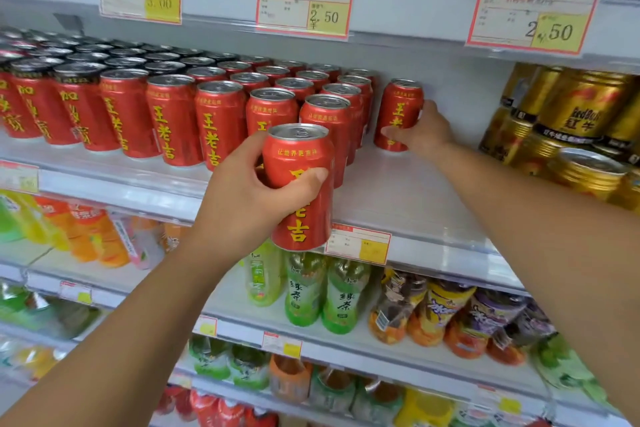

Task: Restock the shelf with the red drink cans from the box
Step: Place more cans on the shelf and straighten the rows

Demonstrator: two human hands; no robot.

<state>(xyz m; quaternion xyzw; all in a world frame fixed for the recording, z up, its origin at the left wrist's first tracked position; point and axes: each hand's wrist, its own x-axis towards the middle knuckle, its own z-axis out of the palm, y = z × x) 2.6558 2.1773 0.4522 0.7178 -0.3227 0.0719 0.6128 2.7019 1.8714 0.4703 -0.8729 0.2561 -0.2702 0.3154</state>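
My left hand [249, 194] grips a red drink can [301, 163] upright in the air, just in front of the shelf's front edge. My right hand [420, 130] reaches deep onto the white shelf [408, 191] and holds a second red can [398, 104], which stands on the shelf near the back. Several rows of matching red cans [221, 118] fill the shelf to the left of it. The box is not in view.
Gold cans [571, 128] are stacked at the right end of the same shelf. Price tags [304, 7] hang from the shelf above. Green and orange bottles [311, 291] fill the lower shelves. Bare shelf surface lies between the red rows and the gold cans.
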